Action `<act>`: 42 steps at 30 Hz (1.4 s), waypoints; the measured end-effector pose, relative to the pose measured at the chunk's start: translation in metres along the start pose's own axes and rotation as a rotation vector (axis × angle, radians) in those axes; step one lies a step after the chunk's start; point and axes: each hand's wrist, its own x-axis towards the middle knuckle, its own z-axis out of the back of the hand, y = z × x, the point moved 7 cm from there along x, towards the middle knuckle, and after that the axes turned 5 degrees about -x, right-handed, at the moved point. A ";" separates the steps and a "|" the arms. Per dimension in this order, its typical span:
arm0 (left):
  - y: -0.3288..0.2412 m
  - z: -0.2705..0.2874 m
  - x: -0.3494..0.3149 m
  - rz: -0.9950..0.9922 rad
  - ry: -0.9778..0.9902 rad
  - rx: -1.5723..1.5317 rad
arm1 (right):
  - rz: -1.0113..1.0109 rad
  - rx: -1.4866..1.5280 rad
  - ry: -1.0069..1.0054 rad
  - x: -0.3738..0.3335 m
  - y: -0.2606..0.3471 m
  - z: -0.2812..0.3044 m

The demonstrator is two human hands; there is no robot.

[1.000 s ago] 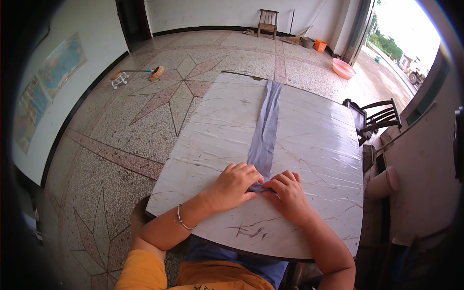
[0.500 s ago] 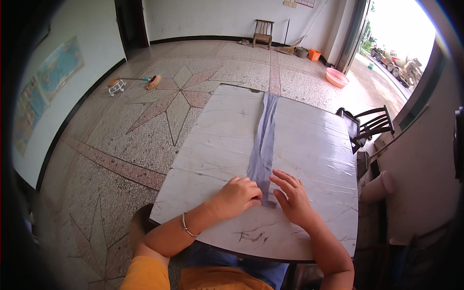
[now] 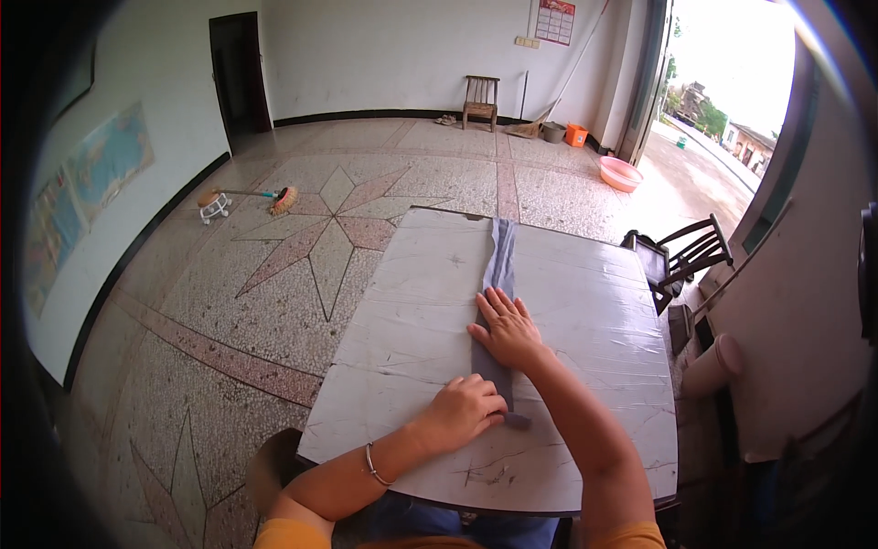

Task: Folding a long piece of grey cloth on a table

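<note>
A long, narrow strip of grey-blue cloth (image 3: 498, 265) lies folded lengthwise across the white table (image 3: 585, 348), running from the far edge toward me. My right hand (image 3: 508, 328) rests flat on the middle of the strip, fingers spread. At the strip's near end my left hand (image 3: 465, 408) is closed, its fingers curled at the cloth's left edge; the fingertips are partly hidden. A short piece of the end sticks out past my left fingers. Wrinkles show in the far half of the cloth.
The table's covering is creased, with dark marks near me. A dark chair (image 3: 681, 256) and a pinkish bin (image 3: 716, 364) stand to the right. Farther off are a pink basin (image 3: 621, 174), an orange bucket (image 3: 576, 135), a wooden chair (image 3: 480, 102) and a broom (image 3: 284, 200).
My right hand has moved away from me and now lies flat on the strip. My left hand stays at the near end. The view has tilted up a little.
</note>
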 end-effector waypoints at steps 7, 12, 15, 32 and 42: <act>0.026 0.004 0.017 0.119 -0.163 0.087 | -0.128 -0.023 -0.017 0.040 -0.025 0.003; 0.020 -0.008 0.015 0.137 -0.045 0.034 | -0.181 -0.049 0.041 0.012 -0.046 0.002; 0.004 -0.016 0.005 0.086 0.008 0.019 | -0.195 -0.026 0.018 -0.030 -0.051 0.011; -0.028 -0.021 -0.005 -0.059 0.065 -0.037 | -0.090 0.058 0.030 -0.118 -0.014 0.024; -0.027 -0.011 0.003 0.027 0.024 -0.082 | 0.016 0.032 -0.072 -0.113 -0.014 0.026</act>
